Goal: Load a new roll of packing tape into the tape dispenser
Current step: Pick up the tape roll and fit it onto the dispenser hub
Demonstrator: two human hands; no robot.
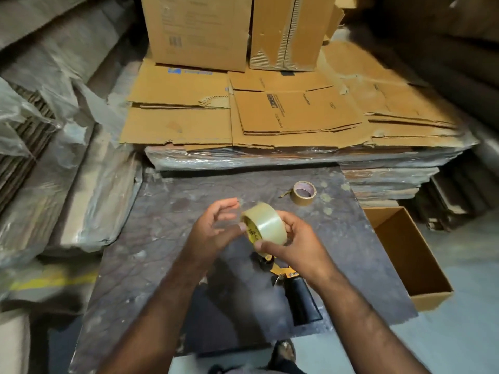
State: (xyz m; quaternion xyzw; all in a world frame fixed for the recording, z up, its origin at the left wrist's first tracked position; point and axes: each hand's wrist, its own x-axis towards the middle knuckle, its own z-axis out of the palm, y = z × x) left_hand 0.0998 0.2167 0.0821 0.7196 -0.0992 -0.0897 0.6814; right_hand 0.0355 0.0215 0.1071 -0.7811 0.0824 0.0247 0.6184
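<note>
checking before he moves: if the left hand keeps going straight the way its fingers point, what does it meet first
Most likely the clear tape roll held in the right hand. The left hand is open, fingers aimed right at the roll's near side, with only a small gap showing. Depth is hard to judge from one view.

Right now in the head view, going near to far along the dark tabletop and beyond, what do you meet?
Tape dispenser lying on the table → clear tape roll held in the right hand, left hand open beside it → brown, nearly used-up roll → flattened cardboard stack → upright boxes.
</note>
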